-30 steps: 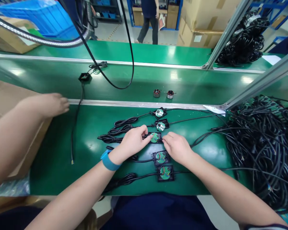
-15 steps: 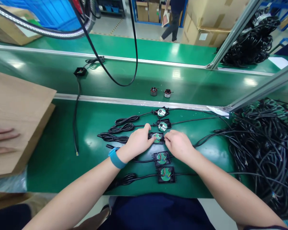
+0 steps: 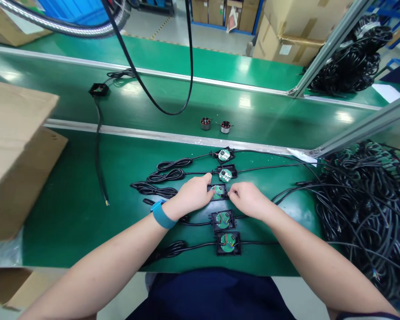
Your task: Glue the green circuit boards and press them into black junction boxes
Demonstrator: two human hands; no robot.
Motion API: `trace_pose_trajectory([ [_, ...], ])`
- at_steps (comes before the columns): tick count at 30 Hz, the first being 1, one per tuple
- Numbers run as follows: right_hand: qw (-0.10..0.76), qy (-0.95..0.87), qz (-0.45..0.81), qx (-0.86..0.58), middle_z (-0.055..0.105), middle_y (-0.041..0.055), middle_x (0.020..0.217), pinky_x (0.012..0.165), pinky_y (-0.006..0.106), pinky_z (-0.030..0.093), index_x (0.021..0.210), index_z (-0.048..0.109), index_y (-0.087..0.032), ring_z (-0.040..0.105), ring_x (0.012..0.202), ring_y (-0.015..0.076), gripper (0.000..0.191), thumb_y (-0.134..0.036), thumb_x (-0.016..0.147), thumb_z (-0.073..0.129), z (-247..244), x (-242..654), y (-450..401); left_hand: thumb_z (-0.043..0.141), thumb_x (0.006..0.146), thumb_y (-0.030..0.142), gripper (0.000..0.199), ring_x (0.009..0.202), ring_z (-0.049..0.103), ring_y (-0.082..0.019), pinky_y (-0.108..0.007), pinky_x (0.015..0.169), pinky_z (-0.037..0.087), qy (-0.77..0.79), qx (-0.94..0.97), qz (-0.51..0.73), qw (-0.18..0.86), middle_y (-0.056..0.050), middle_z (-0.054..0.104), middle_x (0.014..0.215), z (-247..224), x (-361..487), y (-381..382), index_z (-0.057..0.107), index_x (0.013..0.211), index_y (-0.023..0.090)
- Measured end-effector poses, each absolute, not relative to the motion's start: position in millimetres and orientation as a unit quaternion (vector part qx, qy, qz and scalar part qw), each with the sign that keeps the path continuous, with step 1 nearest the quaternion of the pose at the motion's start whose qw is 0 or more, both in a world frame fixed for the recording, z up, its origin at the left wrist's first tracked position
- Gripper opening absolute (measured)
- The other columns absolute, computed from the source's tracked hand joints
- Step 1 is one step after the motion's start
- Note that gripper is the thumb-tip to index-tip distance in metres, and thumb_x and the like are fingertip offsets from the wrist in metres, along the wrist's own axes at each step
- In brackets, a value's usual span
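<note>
Several black plastic housings with round green circuit boards lie in a column on the green workbench. My left hand (image 3: pixel 194 194) grips the middle housing (image 3: pixel 222 186) from its left side, the thumb resting on its circuit board (image 3: pixel 216 192). At that housing's right end my right hand (image 3: pixel 248 198) is closed in a pinch on the black cable (image 3: pixel 280 195), whose end is hidden by my fingers. Farther away are two more housings, the nearer one with a board (image 3: pixel 225 175) showing white parts. Toward me lie a fourth housing (image 3: pixel 223 220) and another housing (image 3: pixel 228 243).
A large heap of black cables (image 3: pixel 363 213) covers the right side. Cardboard boxes (image 3: pixel 26 178) stand at left. Two small motor stators (image 3: pixel 225 127) sit beyond the metal rail (image 3: pixel 153 136). A hanging black cable (image 3: pixel 190 58) loops down above the bench.
My hands stay at the same housing with little movement. Another person's hand at the left carton is gone from view, and the carton has shifted. The walking person has left the background.
</note>
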State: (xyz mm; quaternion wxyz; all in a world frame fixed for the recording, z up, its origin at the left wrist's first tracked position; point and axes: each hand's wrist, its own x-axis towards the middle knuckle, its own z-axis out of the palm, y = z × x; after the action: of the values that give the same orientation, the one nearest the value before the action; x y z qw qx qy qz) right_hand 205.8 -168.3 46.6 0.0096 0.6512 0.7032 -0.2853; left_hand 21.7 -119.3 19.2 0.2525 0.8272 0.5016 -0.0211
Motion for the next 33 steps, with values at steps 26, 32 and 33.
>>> trace_pose_trajectory([
  [26, -0.083, 0.84, -0.168, 0.509, 0.066, 0.0094, 0.096, 0.083, 0.033, 0.048, 0.101, 0.064, -0.015, 0.06, 0.09, 0.0208, 0.015, -0.012, 0.096, 0.05, 32.1, 227.4, -176.6, 0.054, 0.094, 0.034, 0.02, 0.093, 0.07, -0.03, -0.037, 0.073, 0.05, 0.505, 0.833, -0.062, 0.218, -0.013, 0.072, 0.099, 24.4, 24.6, -131.8, 0.05, 0.106, 0.019],
  [32, 0.068, 0.869, -0.089, 0.483, 0.064, 0.0139, 0.098, 0.08, 0.034, 0.046, 0.102, 0.067, -0.011, 0.057, 0.088, 0.0227, 0.027, -0.005, 0.096, 0.042, 39.7, 218.8, -181.4, 0.053, 0.094, 0.033, 0.019, 0.093, 0.07, -0.03, -0.038, 0.074, 0.05, 0.505, 0.832, -0.054, 0.224, -0.013, 0.072, 0.099, 23.2, 23.4, -132.4, 0.05, 0.106, 0.019],
  [33, 0.081, 0.866, -0.09, 0.486, 0.065, 0.0142, 0.098, 0.08, 0.034, 0.045, 0.103, 0.067, -0.011, 0.057, 0.089, 0.0229, 0.027, -0.005, 0.096, 0.042, 39.5, 218.3, -179.8, 0.053, 0.094, 0.033, 0.019, 0.094, 0.07, -0.03, -0.038, 0.074, 0.05, 0.505, 0.832, -0.053, 0.224, -0.014, 0.072, 0.099, 22.9, 23.2, -132.6, 0.05, 0.106, 0.019],
])
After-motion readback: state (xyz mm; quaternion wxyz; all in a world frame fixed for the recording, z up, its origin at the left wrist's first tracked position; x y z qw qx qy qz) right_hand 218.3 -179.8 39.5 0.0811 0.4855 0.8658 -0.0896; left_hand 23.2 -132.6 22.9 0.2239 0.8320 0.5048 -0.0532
